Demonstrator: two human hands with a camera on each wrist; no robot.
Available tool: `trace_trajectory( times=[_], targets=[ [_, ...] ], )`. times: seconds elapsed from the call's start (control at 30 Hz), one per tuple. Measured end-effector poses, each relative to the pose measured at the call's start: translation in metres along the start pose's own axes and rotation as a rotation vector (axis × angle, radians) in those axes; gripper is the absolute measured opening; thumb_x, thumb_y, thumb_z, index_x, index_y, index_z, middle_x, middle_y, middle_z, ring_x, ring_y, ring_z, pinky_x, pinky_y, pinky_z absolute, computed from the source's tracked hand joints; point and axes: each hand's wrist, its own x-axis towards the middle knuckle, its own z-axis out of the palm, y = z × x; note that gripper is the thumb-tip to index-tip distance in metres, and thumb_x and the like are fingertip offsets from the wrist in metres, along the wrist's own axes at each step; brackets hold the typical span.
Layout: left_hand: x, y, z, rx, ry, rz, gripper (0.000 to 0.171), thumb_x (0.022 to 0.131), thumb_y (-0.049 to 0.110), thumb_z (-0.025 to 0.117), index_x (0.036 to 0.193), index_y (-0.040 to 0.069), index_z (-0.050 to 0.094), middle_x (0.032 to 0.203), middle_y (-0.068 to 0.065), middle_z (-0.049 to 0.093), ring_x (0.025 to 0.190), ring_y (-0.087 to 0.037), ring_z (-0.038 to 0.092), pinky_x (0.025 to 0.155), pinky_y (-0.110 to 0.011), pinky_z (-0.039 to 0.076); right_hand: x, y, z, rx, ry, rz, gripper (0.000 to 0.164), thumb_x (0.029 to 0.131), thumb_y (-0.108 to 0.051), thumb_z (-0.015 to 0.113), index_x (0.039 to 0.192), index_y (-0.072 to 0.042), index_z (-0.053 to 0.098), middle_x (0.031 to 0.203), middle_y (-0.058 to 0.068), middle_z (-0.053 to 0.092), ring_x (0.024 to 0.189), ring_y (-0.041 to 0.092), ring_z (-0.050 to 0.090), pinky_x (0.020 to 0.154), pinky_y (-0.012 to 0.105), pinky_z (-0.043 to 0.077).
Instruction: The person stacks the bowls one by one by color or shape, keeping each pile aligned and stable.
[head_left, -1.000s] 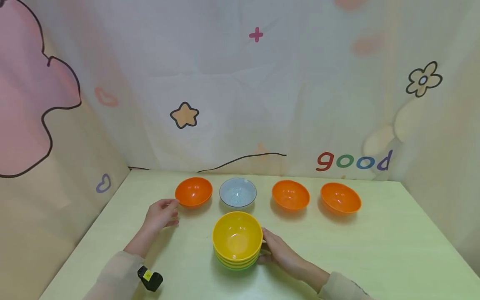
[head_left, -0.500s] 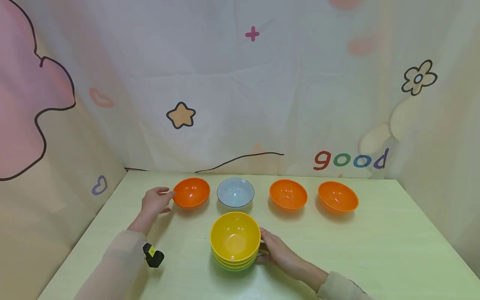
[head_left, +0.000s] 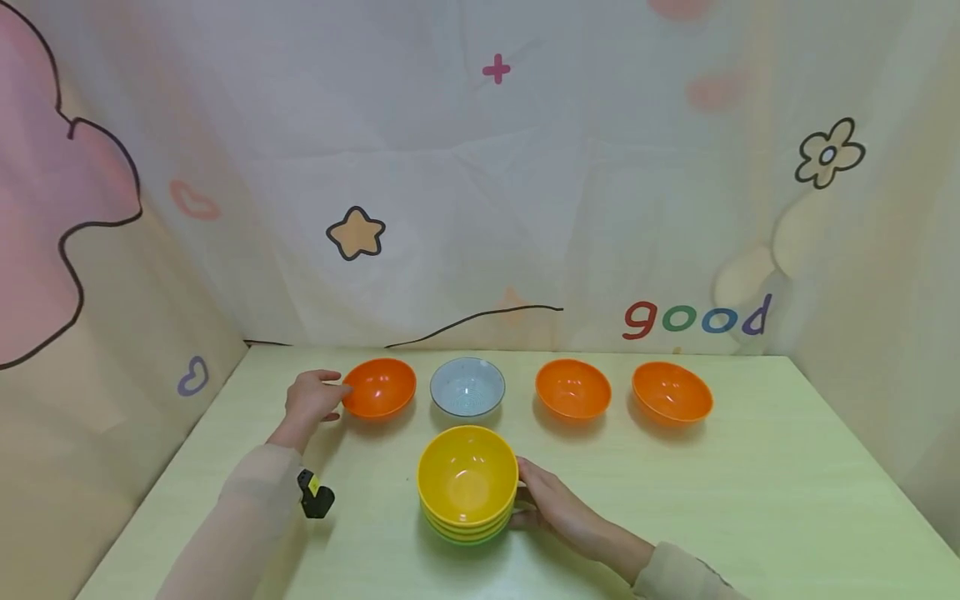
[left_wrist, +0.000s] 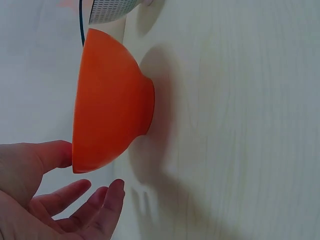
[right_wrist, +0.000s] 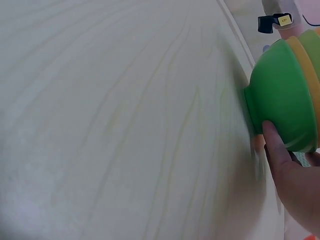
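Observation:
In the head view my left hand (head_left: 309,402) reaches the left rim of an orange bowl (head_left: 379,390). The left wrist view shows the thumb touching the rim of this orange bowl (left_wrist: 107,105), while the other fingers spread apart below it. Nearer to me stands a stack of bowls (head_left: 468,479), yellow on top with a green bowl (right_wrist: 282,95) at the bottom. My right hand (head_left: 558,508) holds the stack's right side. One finger lies against the green bowl near its foot in the right wrist view; part of the hand is hidden behind the stack.
A light blue bowl (head_left: 467,388) stands right of the orange one. Further right are two more orange bowls, one beside the blue bowl (head_left: 573,390) and one at the row's end. A printed curtain (head_left: 465,183) hangs behind the pale table (head_left: 712,500).
My left hand has moved slightly away from me along the orange bowl's rim, and its thumb now overlaps the rim. The right hand stays at the stack. The head view has shifted slightly.

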Motion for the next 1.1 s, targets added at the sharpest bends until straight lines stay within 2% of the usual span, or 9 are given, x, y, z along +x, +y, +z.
trace_trajectory(
  times=[0.2, 0.37, 0.6, 0.9, 1.1],
  targets=[
    [0.004, 0.003, 0.001, 0.004, -0.008, -0.001, 0.045, 0.087, 0.013, 0.056, 0.128, -0.003, 0.048, 0.115, -0.025, 0.054, 0.091, -0.029, 0.058, 0.070, -0.033, 0.056, 0.000, -0.001, -0.001, 0.008, -0.006, 0.003, 0.071, 0.095, -0.054, 0.031, 0.143, -0.001, 0.025, 0.140, 0.019, 0.037, 0.117, 0.024, 0.049, 0.090, 0.037, 0.050],
    [0.000, 0.010, 0.000, 0.003, -0.003, -0.005, 0.043, 0.086, 0.009, 0.057, 0.126, -0.004, 0.050, 0.111, -0.025, 0.056, 0.086, -0.028, 0.062, 0.069, -0.033, 0.056, -0.001, -0.001, -0.001, 0.007, -0.007, 0.007, 0.071, 0.096, -0.052, 0.030, 0.143, 0.000, 0.023, 0.142, 0.020, 0.034, 0.119, 0.026, 0.047, 0.091, 0.037, 0.049],
    [0.000, 0.014, 0.001, 0.037, -0.024, -0.015, 0.041, 0.086, 0.004, 0.056, 0.125, -0.006, 0.050, 0.116, -0.028, 0.053, 0.081, -0.028, 0.064, 0.073, -0.036, 0.056, -0.001, 0.000, -0.001, 0.017, -0.011, 0.005, 0.069, 0.096, -0.051, 0.030, 0.144, -0.002, 0.023, 0.144, 0.019, 0.031, 0.124, 0.028, 0.043, 0.092, 0.039, 0.048],
    [0.007, 0.015, 0.004, 0.109, -0.013, -0.013, 0.039, 0.083, 0.001, 0.056, 0.122, -0.005, 0.054, 0.114, -0.028, 0.053, 0.072, -0.026, 0.066, 0.067, -0.034, 0.056, -0.001, 0.000, -0.002, 0.014, -0.017, -0.004, 0.070, 0.096, -0.052, 0.032, 0.144, -0.002, 0.023, 0.146, 0.020, 0.029, 0.127, 0.030, 0.041, 0.092, 0.039, 0.048],
    [0.008, 0.015, 0.004, 0.119, -0.006, 0.006, 0.040, 0.080, -0.001, 0.055, 0.119, -0.005, 0.055, 0.112, -0.029, 0.054, 0.062, -0.021, 0.066, 0.066, -0.035, 0.056, -0.001, 0.001, -0.002, 0.016, -0.023, -0.009, 0.070, 0.096, -0.051, 0.031, 0.144, -0.001, 0.023, 0.145, 0.019, 0.030, 0.125, 0.030, 0.042, 0.092, 0.040, 0.048]
  ],
)
